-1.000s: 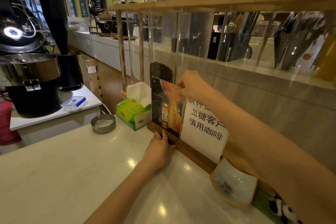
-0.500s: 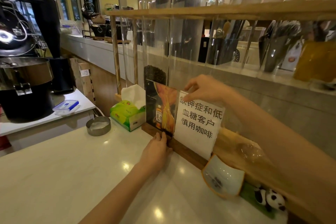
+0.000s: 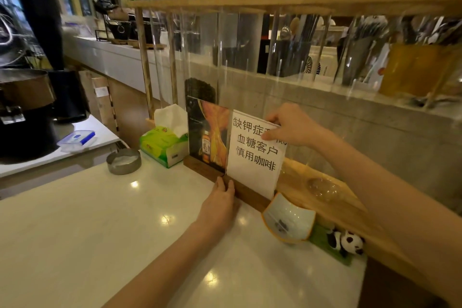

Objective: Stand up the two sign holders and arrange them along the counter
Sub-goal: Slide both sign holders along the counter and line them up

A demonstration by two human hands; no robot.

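Note:
Two sign holders stand upright side by side on dark wooden bases at the back of the white counter (image 3: 100,227). The left sign holder (image 3: 208,137) shows a bottle on an orange and black picture. The right sign holder (image 3: 252,155) carries a white sheet with black characters. My right hand (image 3: 287,125) pinches the top edge of the white sign. My left hand (image 3: 221,202) rests flat on the counter, fingertips against the wooden base where the two holders meet.
A green tissue box (image 3: 163,144) sits left of the signs, a round metal tin (image 3: 123,160) beside it. A white dish with an orange rim (image 3: 288,219) and a panda toy (image 3: 347,242) lie to the right. A clear screen on a wooden frame (image 3: 275,4) rises behind.
My right hand moved from the top of the picture sign to the top of the white sign, which now stands more upright and square. My left hand stayed at the base.

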